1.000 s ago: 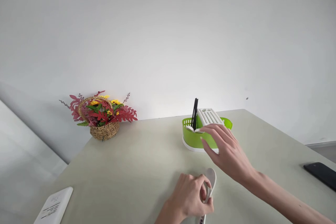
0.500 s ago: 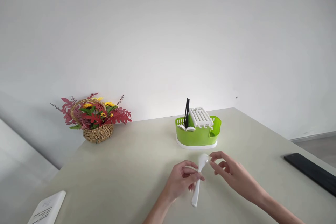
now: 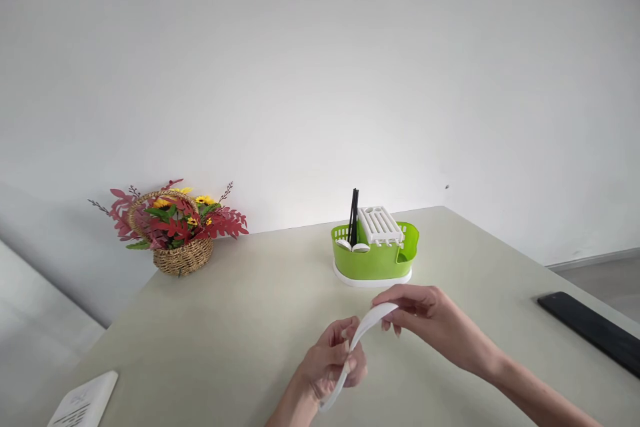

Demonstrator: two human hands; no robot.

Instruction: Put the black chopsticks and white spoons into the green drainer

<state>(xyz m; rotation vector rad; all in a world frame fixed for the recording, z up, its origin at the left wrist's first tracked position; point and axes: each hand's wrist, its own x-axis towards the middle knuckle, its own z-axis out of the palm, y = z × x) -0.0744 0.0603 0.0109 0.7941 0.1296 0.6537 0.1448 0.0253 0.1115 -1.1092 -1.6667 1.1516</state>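
A white spoon is held in the air above the near part of the table, tilted with its bowl up and to the right. My left hand is closed round its handle. At the other end, the fingers of my right hand pinch the edge of the bowl; the fingertips behind it are partly hidden. Beyond my hands stands a green basket on a white base. Black chopsticks and two white spoons stand in its left part, and a white slotted rack sits over its middle.
A wicker basket of artificial flowers stands at the back left by the wall. A white printed slab lies at the near left. On the right, a long black object lies near the table edge.
My right hand has closed on the spoon's bowl, which it was only near before. The spoon has turned from face-on to edge-on, its handle end swinging left.
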